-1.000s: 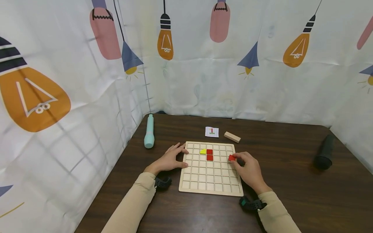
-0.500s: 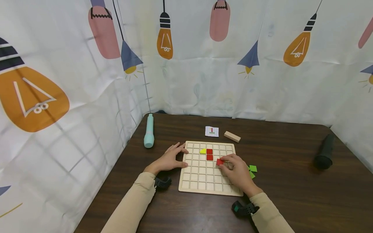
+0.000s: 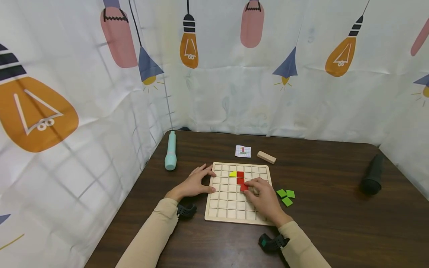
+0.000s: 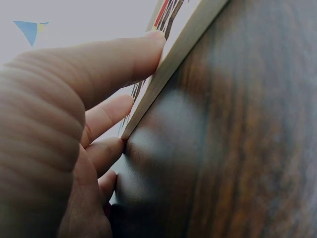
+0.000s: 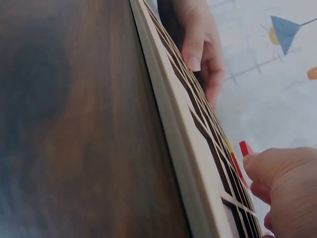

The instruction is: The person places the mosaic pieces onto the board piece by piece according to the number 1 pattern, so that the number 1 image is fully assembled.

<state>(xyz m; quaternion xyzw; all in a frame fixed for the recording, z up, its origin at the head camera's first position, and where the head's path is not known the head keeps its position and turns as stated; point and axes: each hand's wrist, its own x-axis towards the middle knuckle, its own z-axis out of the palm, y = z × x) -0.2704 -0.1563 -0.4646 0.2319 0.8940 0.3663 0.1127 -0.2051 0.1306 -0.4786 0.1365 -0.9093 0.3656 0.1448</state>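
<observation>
In the head view, my right hand pinches a small red square tile between thumb and fingers, over the middle of a pale wooden grid board. From the right wrist, that tile looks tilted and raised off the grid. Two red tiles lie one above the other in the upper cells, with a yellow corner-cut tile just left of the top one. My left hand rests on the board's left edge. Its thumb touches the rim in the left wrist view, fingers spread and fairly straight.
Several green tiles lie right of the board. Behind it are a small printed card and a wooden block. A turquoise torch-shaped object stands at the left, a black cylindrical object at the far right. A patterned curtain hangs behind.
My right hand has carried the red tile leftward from the board's right edge to beside the lower red tile, uncovering the green tiles. The left hand has stayed put.
</observation>
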